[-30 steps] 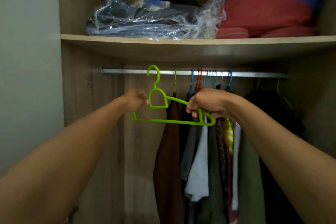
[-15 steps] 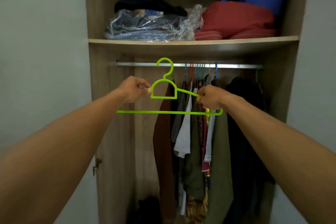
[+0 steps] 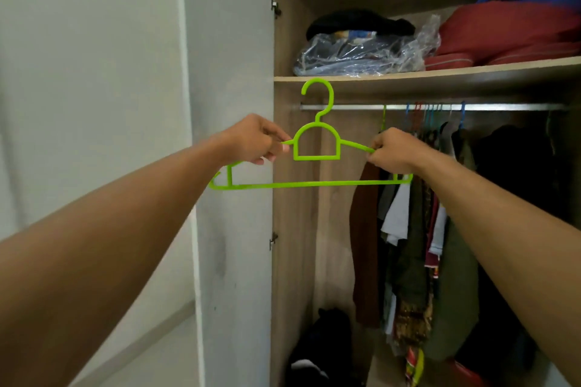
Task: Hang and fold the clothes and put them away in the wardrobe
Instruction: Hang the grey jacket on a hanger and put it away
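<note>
Head view: green hanger held at both shoulders before the open wardrobe

Head-camera framing is filled by two bare arms reaching forward. A green hanger is held upright in the air, in front of the wardrobe and clear of the rail. Its left shoulder is pinched by the left hand, whose fingers are curled closed around the thin plastic just beside the arched centre piece. Its right shoulder is gripped by the right hand, closed around the sloping arm close to the outer end, with the lower corner of the hanger showing just under the fist. The hook is seen above and between the two hands, overlapping the shelf edge in the picture. The bottom bar runs roughly level below both hands.

Hung clothes are crowded along the right part of the rail, behind and below the right hand. A plastic-wrapped bundle and a red bag are stored on the shelf. The white door is seen swung open behind the left hand.
</note>
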Motion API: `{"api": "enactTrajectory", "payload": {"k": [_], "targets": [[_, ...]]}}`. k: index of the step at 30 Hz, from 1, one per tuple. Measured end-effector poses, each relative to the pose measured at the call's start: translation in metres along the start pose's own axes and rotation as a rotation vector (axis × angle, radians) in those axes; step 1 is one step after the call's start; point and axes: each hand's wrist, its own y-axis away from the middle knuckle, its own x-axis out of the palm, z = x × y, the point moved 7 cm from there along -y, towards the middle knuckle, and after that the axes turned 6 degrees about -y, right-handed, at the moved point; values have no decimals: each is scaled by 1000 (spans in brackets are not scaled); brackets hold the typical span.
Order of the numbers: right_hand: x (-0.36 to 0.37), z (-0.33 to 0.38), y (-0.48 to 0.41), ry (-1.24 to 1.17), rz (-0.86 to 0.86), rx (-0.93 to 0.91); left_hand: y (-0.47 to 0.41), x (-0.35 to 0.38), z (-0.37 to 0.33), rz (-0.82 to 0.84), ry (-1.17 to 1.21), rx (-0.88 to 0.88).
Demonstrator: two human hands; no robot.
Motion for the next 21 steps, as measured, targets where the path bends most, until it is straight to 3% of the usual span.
{"api": "enactTrajectory", "payload": {"k": [14, 21], "targets": [[134, 274, 103, -230, 293, -466, 280, -190, 111, -237, -175, -422], [206, 398, 145, -365, 527, -672, 396, -261, 157, -413, -297, -625]]}}
